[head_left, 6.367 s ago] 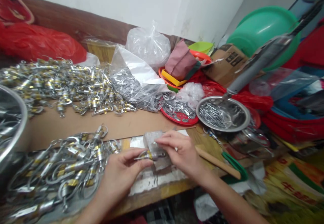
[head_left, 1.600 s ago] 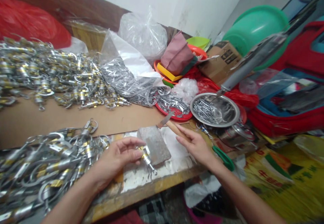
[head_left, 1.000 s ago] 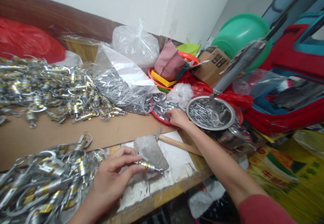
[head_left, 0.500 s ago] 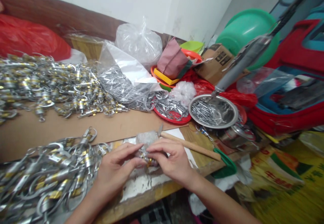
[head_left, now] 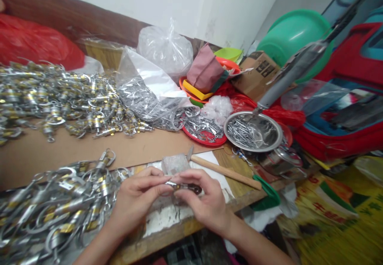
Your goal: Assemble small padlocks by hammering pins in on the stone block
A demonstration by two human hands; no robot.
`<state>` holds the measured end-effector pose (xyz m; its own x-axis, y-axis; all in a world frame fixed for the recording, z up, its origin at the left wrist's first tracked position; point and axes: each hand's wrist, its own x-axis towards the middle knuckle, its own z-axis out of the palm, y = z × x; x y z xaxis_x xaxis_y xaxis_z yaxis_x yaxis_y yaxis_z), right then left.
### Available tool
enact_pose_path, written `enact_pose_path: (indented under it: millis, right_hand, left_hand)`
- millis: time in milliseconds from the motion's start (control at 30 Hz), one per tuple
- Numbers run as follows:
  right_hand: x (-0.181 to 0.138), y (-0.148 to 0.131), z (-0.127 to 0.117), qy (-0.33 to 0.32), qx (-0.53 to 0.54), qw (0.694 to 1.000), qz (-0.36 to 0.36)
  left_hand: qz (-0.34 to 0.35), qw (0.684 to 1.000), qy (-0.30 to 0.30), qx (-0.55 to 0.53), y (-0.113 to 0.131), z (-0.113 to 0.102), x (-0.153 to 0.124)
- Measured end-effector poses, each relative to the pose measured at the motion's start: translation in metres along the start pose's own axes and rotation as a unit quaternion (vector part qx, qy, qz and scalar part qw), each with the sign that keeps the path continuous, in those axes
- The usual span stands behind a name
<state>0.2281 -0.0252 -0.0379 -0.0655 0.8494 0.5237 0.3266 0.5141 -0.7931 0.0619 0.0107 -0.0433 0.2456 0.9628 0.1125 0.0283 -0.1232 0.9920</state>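
Between both hands, just above the front of the table, is a small metal fitting (head_left: 182, 186) with silver and dark parts. My left hand (head_left: 139, 197) pinches its left end between thumb and fingers. The thumb and curled fingers of my right hand (head_left: 208, 203) close round its right end. Right behind the hands stands a grey block (head_left: 176, 164). A hammer (head_left: 226, 172) with a wooden handle lies beside the block, its head touching or close to it. To the left is a heap of silver and brass-coloured metal fittings (head_left: 72, 205) with curved loops.
A larger heap of fittings (head_left: 56, 97) spreads along the back left. Clear plastic bags (head_left: 146, 97), a red plate (head_left: 206, 139) of small metal parts and a steel bowl (head_left: 271, 135) of pins stand behind. A grey tool (head_left: 281, 75) slants over the bowl.
The fitting has turned in my fingers, and its darker right end now shows. My right fingers have shifted to its right end. Block and hammer have stayed put.
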Motion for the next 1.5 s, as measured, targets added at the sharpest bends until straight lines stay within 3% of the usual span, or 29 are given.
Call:
enact_pose_path:
  millis: [133,267,367,467,633,800,900,967,1033,1067,1100,1200,1367,1500]
  right_hand:
    - [-0.007,0.004,-0.01,-0.003,-0.185,0.954,-0.237]
    - [-0.003,0.005,-0.023,-0.058,-0.25,0.911,-0.323]
    - [-0.001,0.002,-0.025,-0.062,-0.263,0.903,-0.333]
    - [-0.003,-0.001,-0.019,-0.038,-0.241,0.924,-0.293]
    - [-0.004,-0.007,-0.01,-0.021,-0.139,0.973,-0.183]
    - [-0.005,-0.018,-0.008,-0.012,-0.073,0.994,-0.08]
    - [-0.001,-0.019,-0.014,-0.078,-0.074,0.993,-0.039]
    - [0.011,-0.011,-0.027,-0.127,-0.118,0.985,-0.008]
    - [0.034,0.008,-0.046,-0.113,-0.255,0.96,0.039]
    - [0.047,0.02,-0.057,-0.082,-0.365,0.924,0.078]
    - [0.062,0.033,-0.068,-0.085,-0.474,0.867,0.128]
    - [0.098,0.071,-0.091,-0.101,-0.547,0.81,0.187]
    - [0.126,0.107,-0.091,-0.147,-0.561,0.786,0.215]
    - [0.137,0.113,-0.09,-0.157,-0.529,0.801,0.232]
  left_hand:
    - [-0.031,0.999,-0.005,-0.035,0.005,-0.003,-0.001]
    - [-0.026,0.998,-0.036,0.048,0.015,-0.005,-0.004]
    - [-0.004,0.995,-0.045,0.093,0.022,-0.007,-0.005]
    - [-0.018,0.995,-0.051,0.089,0.026,-0.008,-0.005]
    - [-0.108,0.99,-0.069,0.056,0.022,-0.006,-0.008]
    - [-0.148,0.986,-0.039,-0.065,0.013,0.001,-0.016]
    - [-0.162,0.981,-0.027,-0.107,0.01,0.004,-0.017]
    - [-0.172,0.978,-0.031,-0.11,0.009,0.004,-0.015]
    - [-0.183,0.976,-0.047,-0.112,0.009,0.002,-0.011]
    - [-0.187,0.974,-0.056,-0.115,0.01,0.002,-0.008]
    - [-0.191,0.972,-0.064,-0.118,0.01,0.001,-0.005]
    - [-0.208,0.965,-0.091,-0.134,0.014,0.002,0.004]
    - [-0.237,0.952,-0.1,-0.166,0.014,0.002,0.015]
    - [-0.223,0.954,-0.085,-0.182,0.006,0.001,0.018]
